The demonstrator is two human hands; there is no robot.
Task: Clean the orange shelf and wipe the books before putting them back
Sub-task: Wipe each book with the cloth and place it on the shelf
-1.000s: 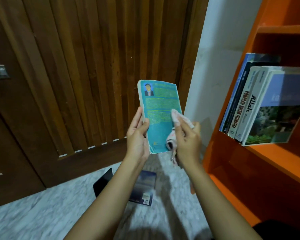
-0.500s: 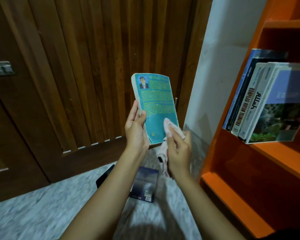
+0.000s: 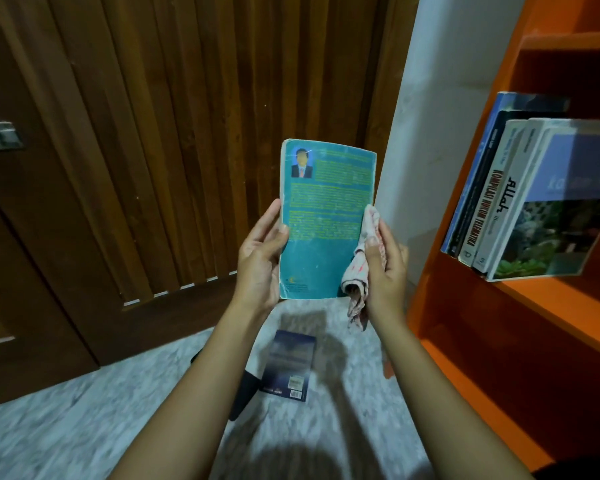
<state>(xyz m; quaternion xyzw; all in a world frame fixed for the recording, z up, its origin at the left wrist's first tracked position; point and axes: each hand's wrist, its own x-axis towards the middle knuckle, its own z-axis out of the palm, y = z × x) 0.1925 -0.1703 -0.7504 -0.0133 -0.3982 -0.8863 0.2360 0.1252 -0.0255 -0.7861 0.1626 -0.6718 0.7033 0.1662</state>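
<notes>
One worn blue-green book [image 3: 326, 216] is held upright near the orange shelf [image 3: 551, 306]. The left grip [image 3: 258, 261] holds one edge tight; the right grip [image 3: 385, 271] pinches a cloth [image 3: 355, 271] against the other.

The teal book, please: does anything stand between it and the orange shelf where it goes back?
Only the cloth, held by the right hand against the teal book's shelf-side edge. Otherwise the way to the orange shelf is open, though leaning books fill the visible part of its middle board.
</notes>
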